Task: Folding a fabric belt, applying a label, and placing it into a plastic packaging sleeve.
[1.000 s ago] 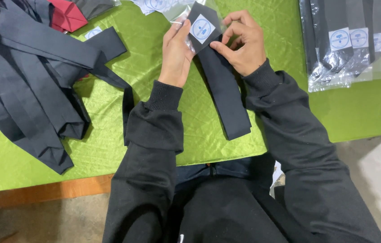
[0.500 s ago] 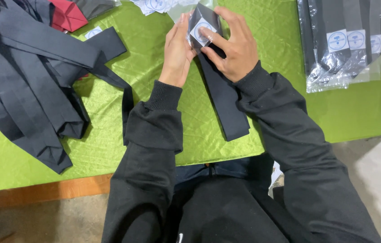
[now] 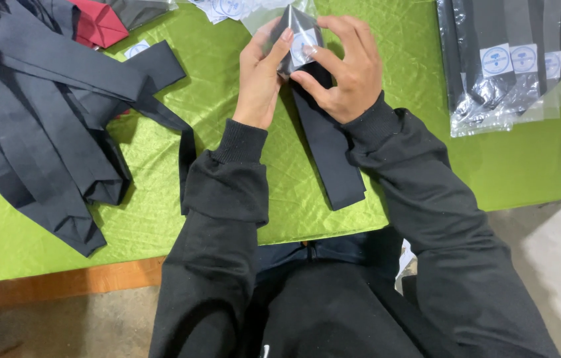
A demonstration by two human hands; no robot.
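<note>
Both hands meet at the far edge of the surface [image 3: 161, 199], which is covered in green quilted cloth. The left hand [image 3: 260, 73] is curled around the top of a dark tie [image 3: 327, 146], thumb and fingers pinching its upper end. The right hand [image 3: 350, 69] grips the same end from the other side, fingertips pressed beside the white round label [image 3: 303, 45] on it. A clear bag [image 3: 264, 16] lies just behind the tie's top. The rest of the tie runs down the surface toward the near edge, flat between the two black sleeves. A heap of loose ties [image 3: 42, 126] covers the left side, and bagged ties [image 3: 506, 59] lie at the far right corner.
</note>
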